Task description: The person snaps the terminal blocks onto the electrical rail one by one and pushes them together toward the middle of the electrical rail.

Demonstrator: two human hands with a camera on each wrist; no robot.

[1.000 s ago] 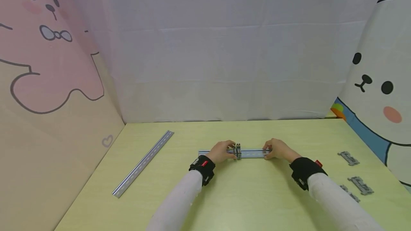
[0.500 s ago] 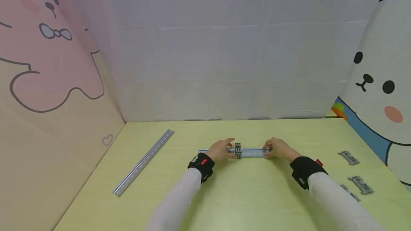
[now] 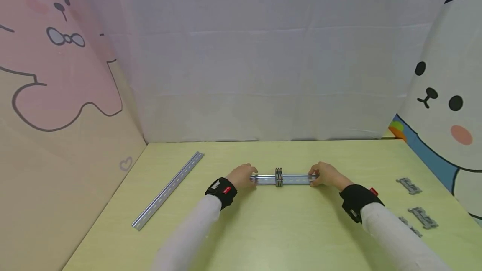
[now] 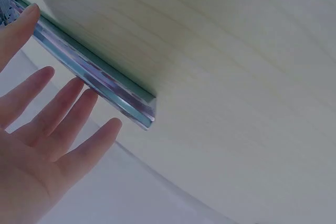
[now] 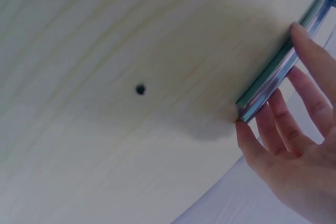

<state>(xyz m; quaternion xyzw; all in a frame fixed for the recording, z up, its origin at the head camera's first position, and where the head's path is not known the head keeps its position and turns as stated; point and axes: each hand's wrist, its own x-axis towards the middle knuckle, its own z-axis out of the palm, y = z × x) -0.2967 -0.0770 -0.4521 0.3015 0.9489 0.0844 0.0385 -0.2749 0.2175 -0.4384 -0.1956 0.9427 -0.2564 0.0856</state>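
Note:
A grey road-like strip (image 3: 295, 180) lies crosswise in the middle of the table, with several thin grey upright pieces (image 3: 279, 177) bunched together across it. My left hand (image 3: 242, 176) is at the strip's left end, thumb on the near side and fingers on the far side. In the left wrist view, the left hand (image 4: 47, 135) has its fingers loosely extended beside the strip (image 4: 100, 80), the index fingertip apart from it. My right hand (image 3: 326, 175) pinches the strip's right end; in the right wrist view, thumb and fingers of the right hand (image 5: 294, 124) straddle the strip (image 5: 273, 80).
A longer grey road strip (image 3: 167, 191) lies diagonally at the left of the table (image 3: 286, 229). Three flat grey pieces are at the right: one farther back (image 3: 409, 185), one nearer (image 3: 423, 217), and one (image 3: 410, 226) partly behind my right sleeve. White cloth stands behind the table.
My left hand has moved left from beside the upright pieces to the strip's left end, uncovering the strip between. My right hand has stayed on the right end.

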